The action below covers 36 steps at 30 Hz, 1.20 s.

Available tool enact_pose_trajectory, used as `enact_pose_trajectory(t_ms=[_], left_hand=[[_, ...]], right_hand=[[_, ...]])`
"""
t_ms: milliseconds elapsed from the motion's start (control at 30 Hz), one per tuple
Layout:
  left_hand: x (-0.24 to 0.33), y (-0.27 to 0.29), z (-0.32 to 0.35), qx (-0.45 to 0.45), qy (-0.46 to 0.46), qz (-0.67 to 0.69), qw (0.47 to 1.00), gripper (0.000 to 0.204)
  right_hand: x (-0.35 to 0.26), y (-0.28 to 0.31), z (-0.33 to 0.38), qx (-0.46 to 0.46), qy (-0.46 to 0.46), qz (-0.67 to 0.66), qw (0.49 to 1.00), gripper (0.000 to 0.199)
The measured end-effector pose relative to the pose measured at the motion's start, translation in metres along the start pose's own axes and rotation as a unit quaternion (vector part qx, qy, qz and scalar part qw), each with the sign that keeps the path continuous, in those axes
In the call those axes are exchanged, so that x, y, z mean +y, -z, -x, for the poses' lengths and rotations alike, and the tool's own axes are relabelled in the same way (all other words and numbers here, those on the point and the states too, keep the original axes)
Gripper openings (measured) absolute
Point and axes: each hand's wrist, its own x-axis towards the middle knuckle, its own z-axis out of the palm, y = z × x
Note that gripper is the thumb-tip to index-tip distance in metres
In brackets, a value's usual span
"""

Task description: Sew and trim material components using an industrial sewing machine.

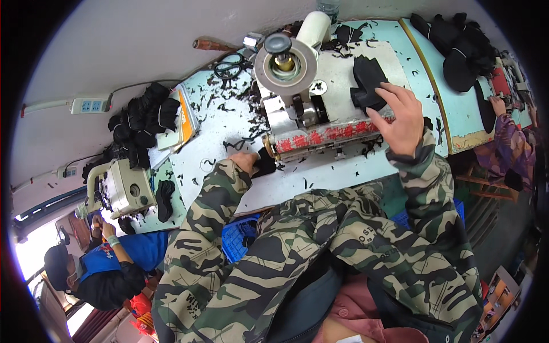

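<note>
I see the black fabric stack (369, 74) lying flat on the machine's (334, 86) metal bed, toward the worktop's (200, 126) R end. Long axis runs approx. back edge to front edge, far end a touch L; nr the close end a stub juts toward the worktop's L side. R hand (400, 117) is open, thumb spread, fingertips at the stack's R side; can't tell how firmly they touch. L hand (243, 162), toward the front edge, has fingers closed on a black cloth (265, 162) that pokes out R-ward by the machine's L end. Containers: blue crate (230, 243) below the front edge w/ black stuff inside, type unclear; clear bottle (328, 7) at the back edge, contents unclear.
</note>
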Motion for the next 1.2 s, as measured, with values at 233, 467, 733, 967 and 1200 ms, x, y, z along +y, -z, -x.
enact_pose_trajectory(t_ms=[233, 467, 733, 967, 1200], left_hand=[[0.011, -0.009, 0.005, 0.111, 0.018, -0.043, 0.993, 0.018], [0.029, 0.041, 0.019, 0.003, -0.099, 0.125, 0.987, 0.02], [0.086, 0.11, 0.034, -0.184, -0.063, 0.488, 0.851, 0.026], [0.073, 0.129, 0.002, -0.138, 0.03, 0.542, 0.828, 0.025], [0.087, 0.141, -0.015, -0.021, 0.011, 0.483, 0.875, 0.021]], right_hand=[[-0.072, -0.028, 0.039, -0.167, -0.165, -0.364, 0.901, 0.018], [-0.082, -0.047, 0.069, -0.379, -0.178, -0.488, 0.766, 0.023], [-0.099, -0.058, 0.044, -0.18, -0.193, -0.448, 0.854, 0.017], [-0.111, -0.08, 0.036, -0.248, -0.359, -0.592, 0.678, 0.029], [-0.101, -0.066, 0.02, -0.203, -0.302, -0.52, 0.773, 0.037]])
